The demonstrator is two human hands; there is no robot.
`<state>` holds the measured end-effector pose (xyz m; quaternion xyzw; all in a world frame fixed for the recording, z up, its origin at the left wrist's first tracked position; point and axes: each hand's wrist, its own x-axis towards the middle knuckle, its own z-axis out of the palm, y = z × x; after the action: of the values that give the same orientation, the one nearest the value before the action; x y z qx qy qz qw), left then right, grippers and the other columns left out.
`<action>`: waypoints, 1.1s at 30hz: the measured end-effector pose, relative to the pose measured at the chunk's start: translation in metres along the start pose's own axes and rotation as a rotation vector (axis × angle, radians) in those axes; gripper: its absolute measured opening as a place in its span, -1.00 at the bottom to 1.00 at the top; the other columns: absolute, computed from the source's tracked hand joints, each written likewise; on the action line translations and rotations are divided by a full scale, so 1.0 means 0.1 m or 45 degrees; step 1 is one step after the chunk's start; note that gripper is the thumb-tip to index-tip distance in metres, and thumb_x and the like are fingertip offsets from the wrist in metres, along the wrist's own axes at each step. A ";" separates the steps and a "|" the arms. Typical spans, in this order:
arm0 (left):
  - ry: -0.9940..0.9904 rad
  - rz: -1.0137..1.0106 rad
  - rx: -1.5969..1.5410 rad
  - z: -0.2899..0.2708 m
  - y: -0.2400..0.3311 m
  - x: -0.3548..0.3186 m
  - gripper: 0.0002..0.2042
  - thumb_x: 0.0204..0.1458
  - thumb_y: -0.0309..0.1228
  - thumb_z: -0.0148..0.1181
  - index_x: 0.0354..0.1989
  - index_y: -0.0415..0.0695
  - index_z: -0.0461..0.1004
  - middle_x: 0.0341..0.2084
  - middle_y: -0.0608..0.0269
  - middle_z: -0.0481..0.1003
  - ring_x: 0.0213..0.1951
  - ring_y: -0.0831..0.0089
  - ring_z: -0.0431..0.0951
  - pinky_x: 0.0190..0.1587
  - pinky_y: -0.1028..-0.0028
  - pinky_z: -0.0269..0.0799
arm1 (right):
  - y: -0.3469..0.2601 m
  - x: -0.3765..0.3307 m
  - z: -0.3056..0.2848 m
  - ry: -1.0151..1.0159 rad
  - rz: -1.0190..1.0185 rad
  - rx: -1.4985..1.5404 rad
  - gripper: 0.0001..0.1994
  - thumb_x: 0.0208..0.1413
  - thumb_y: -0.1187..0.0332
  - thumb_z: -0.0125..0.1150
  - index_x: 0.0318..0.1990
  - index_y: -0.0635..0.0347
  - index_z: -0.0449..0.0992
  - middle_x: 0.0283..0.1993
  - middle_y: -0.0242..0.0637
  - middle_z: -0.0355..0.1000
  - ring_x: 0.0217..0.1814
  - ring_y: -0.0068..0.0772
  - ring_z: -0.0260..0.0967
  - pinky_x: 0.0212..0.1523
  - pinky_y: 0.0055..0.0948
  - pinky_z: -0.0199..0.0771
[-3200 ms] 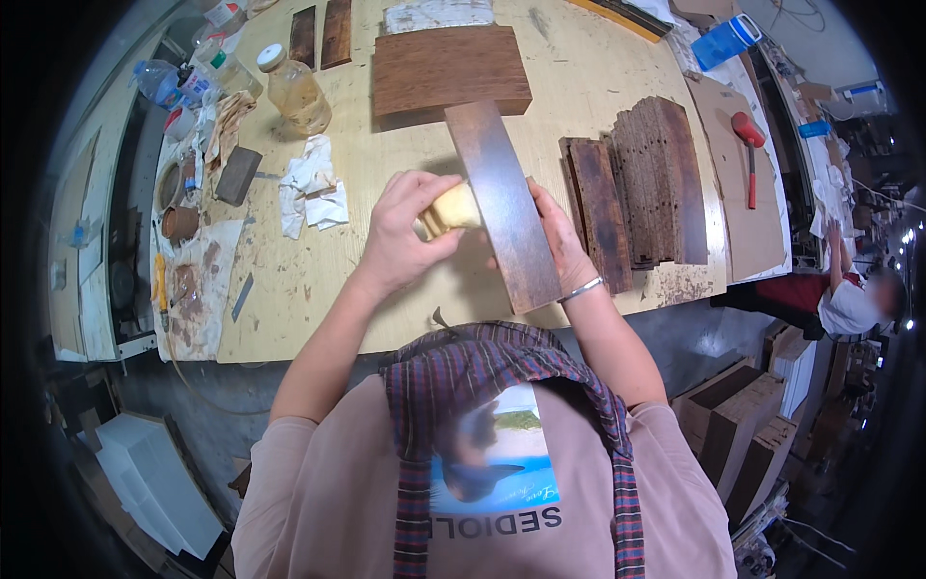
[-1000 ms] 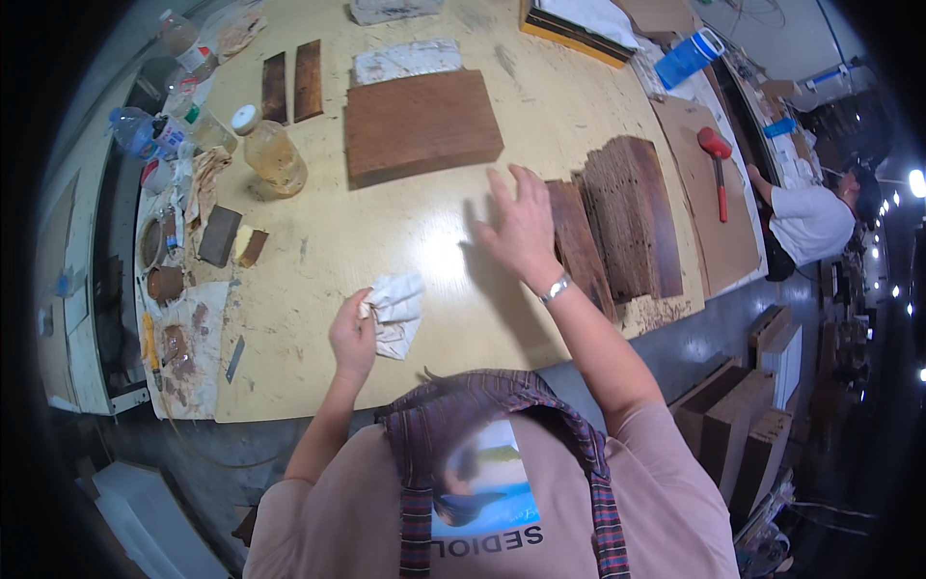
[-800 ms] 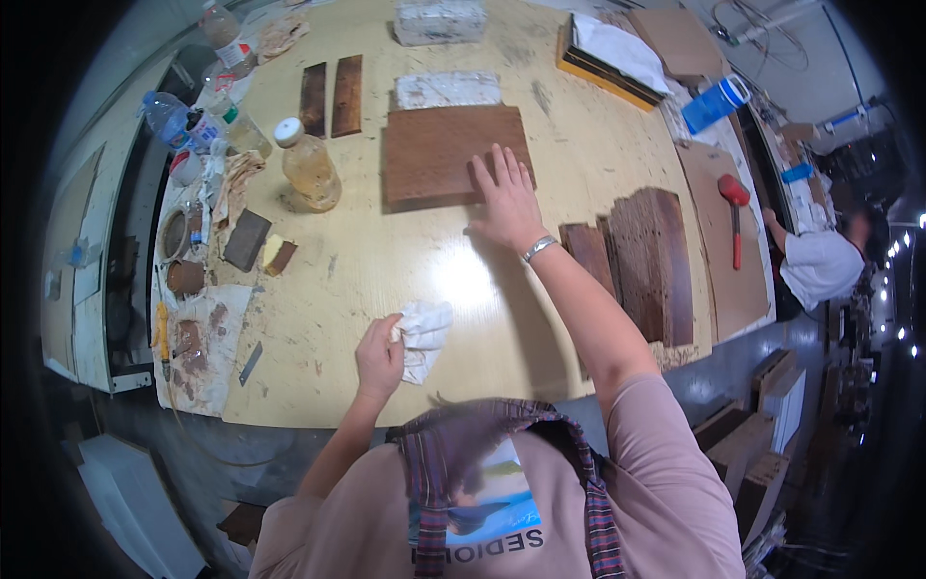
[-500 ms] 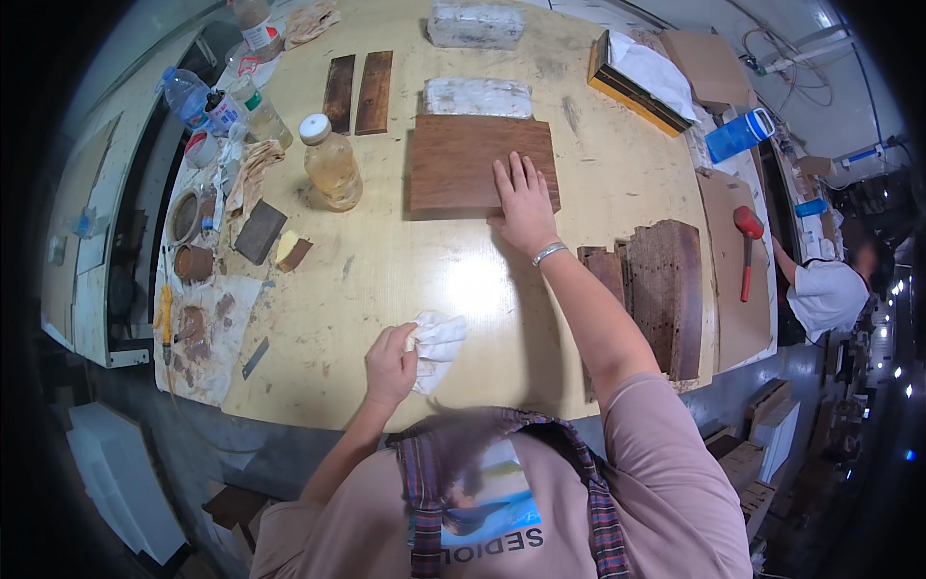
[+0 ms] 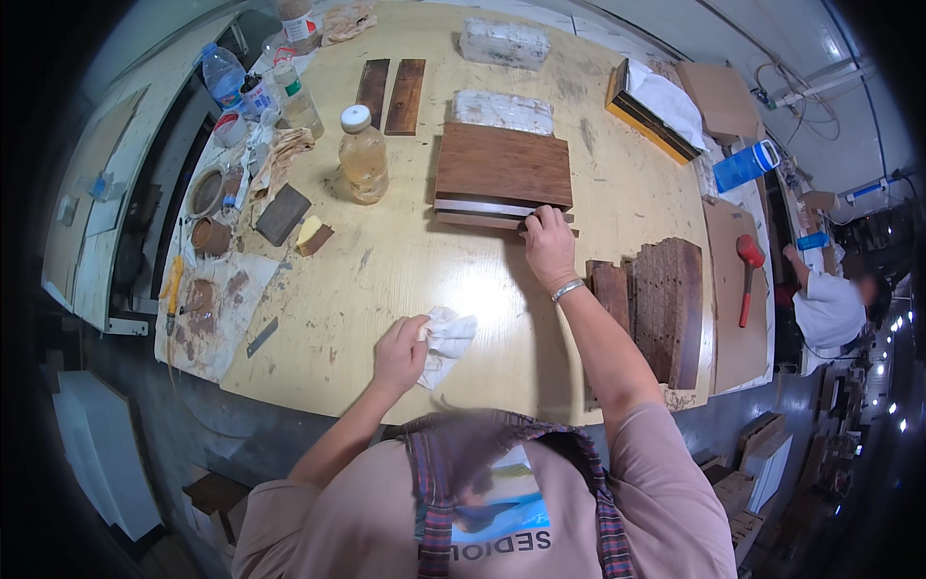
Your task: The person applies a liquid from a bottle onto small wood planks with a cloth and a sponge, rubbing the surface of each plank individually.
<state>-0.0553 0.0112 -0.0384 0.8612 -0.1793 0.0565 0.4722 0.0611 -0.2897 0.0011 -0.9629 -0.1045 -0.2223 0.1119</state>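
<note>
A reddish-brown wooden board (image 5: 502, 166) lies in front of a plastic-wrapped block (image 5: 503, 111). Along its near edge a pale, shiny strip (image 5: 477, 206) shows, with a brown edge (image 5: 473, 223) below it. My right hand (image 5: 550, 249) is closed at the near right corner of this wood, its fingertips pinching the edge. Part of what they grip is hidden under the fingers. On the table's near side, my left hand (image 5: 399, 355) holds a crumpled white cloth (image 5: 450, 338) bunched in its fingers.
A white-capped bottle (image 5: 364, 164) of yellowish liquid stands left of the board. Stacked dark wood pieces (image 5: 666, 304) sit at the right beside a red mallet (image 5: 748, 265). Several bottles (image 5: 297, 101) and a dark block (image 5: 283, 214) are at the left. Another person (image 5: 830, 299) is far right.
My right hand has slid from flat on the board's top to its near right edge and closed there. A pale strip now shows along that edge. The whole view has shifted slightly.
</note>
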 end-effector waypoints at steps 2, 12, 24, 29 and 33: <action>0.005 -0.190 -0.147 0.00 -0.08 -0.01 -0.63 -0.06 -0.62 0.09 -0.01 -0.17 0.49 -0.28 0.04 0.51 -0.36 0.15 0.54 -0.32 0.28 0.45 | -0.12 0.01 -0.13 -0.059 0.031 -0.006 -0.83 -0.08 0.47 0.30 -0.34 0.16 0.43 -0.29 -0.23 0.41 -0.22 -0.10 0.38 -0.31 -0.11 0.42; -0.103 0.399 0.183 -0.05 0.54 0.91 -0.67 0.05 -0.39 0.08 0.02 0.15 0.51 0.14 0.27 0.43 0.23 0.30 0.35 0.33 -0.14 -0.01 | -1.16 -0.96 -0.77 -0.364 0.855 1.082 -0.92 0.16 0.51 0.17 -0.32 0.37 0.53 -0.42 -0.39 0.51 -0.39 -0.64 0.37 -0.34 -0.56 0.39; -0.562 0.703 -0.457 0.19 0.98 -0.01 -0.66 0.00 -0.66 0.04 -0.04 -0.16 0.56 -0.13 0.07 0.57 -0.07 0.13 0.57 0.04 0.31 0.48 | -0.70 -1.07 -1.08 0.277 1.362 1.879 -0.90 0.18 0.53 0.18 -0.39 0.20 0.44 -0.40 -0.42 0.44 -0.35 -0.58 0.38 -0.22 -0.56 0.45; -0.458 0.027 -0.081 -0.47 0.49 0.18 -0.69 -0.09 -0.51 0.29 -0.10 -0.24 0.54 -0.18 0.06 0.57 -0.10 0.16 0.58 0.05 0.29 0.46 | -0.50 -1.24 -1.35 0.300 1.312 2.005 -0.90 0.25 0.44 0.13 -0.35 0.11 0.41 -0.33 -0.40 0.46 -0.30 -0.54 0.43 -0.16 -0.52 0.52; 0.164 -0.117 0.235 -1.13 -0.09 0.80 -0.65 -0.06 -0.39 0.33 -0.06 -0.23 0.55 -0.04 -0.04 0.51 0.03 0.04 0.48 0.12 0.24 0.38 | -0.62 -1.42 -1.32 0.166 1.422 2.208 -0.93 0.29 0.43 0.08 -0.28 0.07 0.36 -0.21 -0.38 0.49 -0.15 -0.45 0.51 -0.02 -0.31 0.60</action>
<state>0.0303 0.0891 0.0372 0.9029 -0.1030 0.1065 0.4035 -0.1331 -0.2864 0.0631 -0.4486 0.2395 -0.0388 0.8602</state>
